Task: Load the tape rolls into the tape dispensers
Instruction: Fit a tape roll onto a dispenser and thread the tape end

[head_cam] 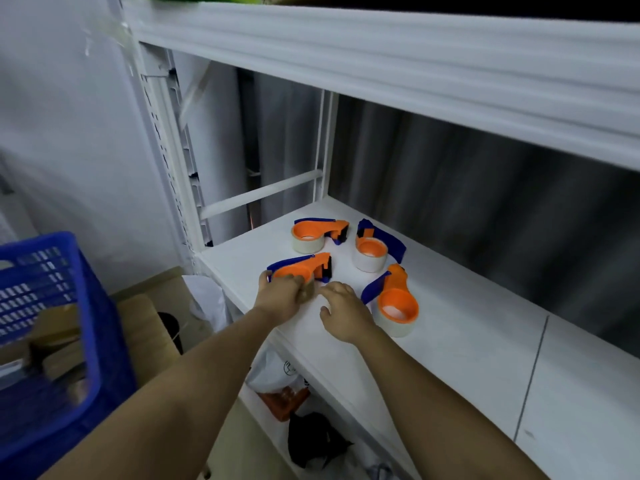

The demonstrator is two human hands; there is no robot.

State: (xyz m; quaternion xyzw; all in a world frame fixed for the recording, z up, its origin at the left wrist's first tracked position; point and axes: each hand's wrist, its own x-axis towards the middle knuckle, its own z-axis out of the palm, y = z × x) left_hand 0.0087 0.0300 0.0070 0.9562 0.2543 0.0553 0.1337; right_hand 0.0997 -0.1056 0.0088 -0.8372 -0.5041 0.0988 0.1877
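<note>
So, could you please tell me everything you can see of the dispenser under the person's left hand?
The nearest-left tape dispenser looks like plastic: an orange body, a blue handle strip on its left and a dark cutter end pointing right. It lies flat on the white shelf. The left hand rests on its near end, fingers curled over it and hiding any roll. It appears apart from the other dispensers.

Left hand [282, 296] on dispenser [300, 267] — four loaded

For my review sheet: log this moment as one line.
left hand grips near-left dispenser | right hand open on shelf | three other dispensers hold tape rolls
</note>
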